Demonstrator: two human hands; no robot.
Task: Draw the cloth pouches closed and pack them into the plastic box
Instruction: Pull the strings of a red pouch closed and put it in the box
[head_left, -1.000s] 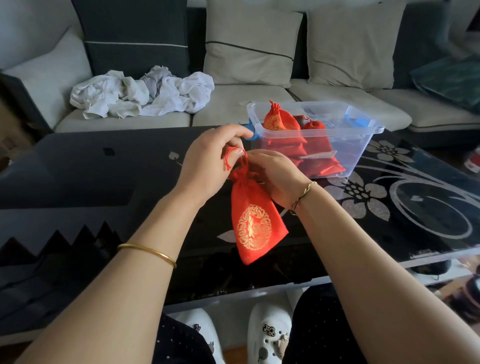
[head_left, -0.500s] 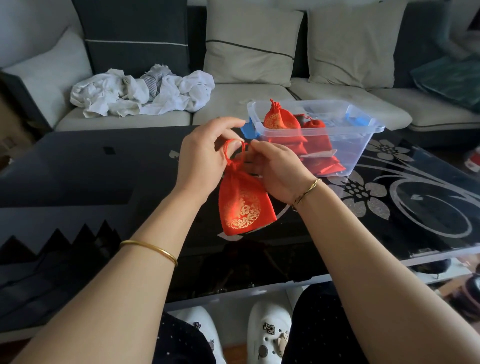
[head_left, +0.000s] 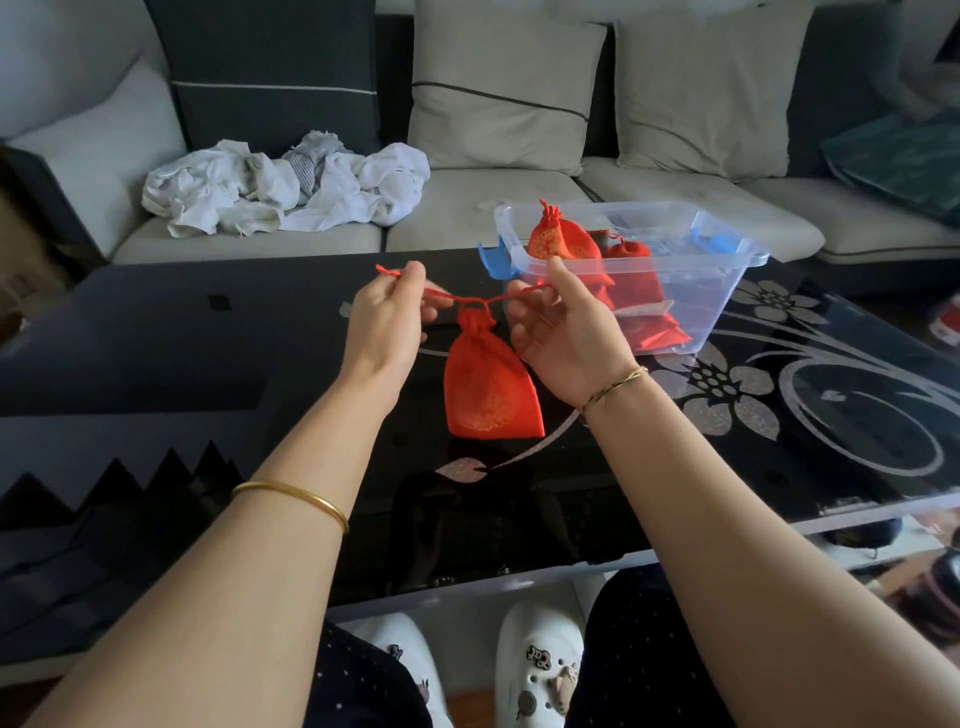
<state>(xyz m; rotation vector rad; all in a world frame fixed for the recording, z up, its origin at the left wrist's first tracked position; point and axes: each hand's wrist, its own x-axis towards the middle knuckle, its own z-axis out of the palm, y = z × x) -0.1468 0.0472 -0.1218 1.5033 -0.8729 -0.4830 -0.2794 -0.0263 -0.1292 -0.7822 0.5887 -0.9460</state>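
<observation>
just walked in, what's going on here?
A person at a black glass table is closing a red cloth pouch. The left hand and right hand each pinch one end of its drawstring, which runs taut sideways between them, and the neck is gathered shut. The pouch hangs between the hands, not yet packed. The clear plastic box behind the right hand already holds several closed red pouches.
</observation>
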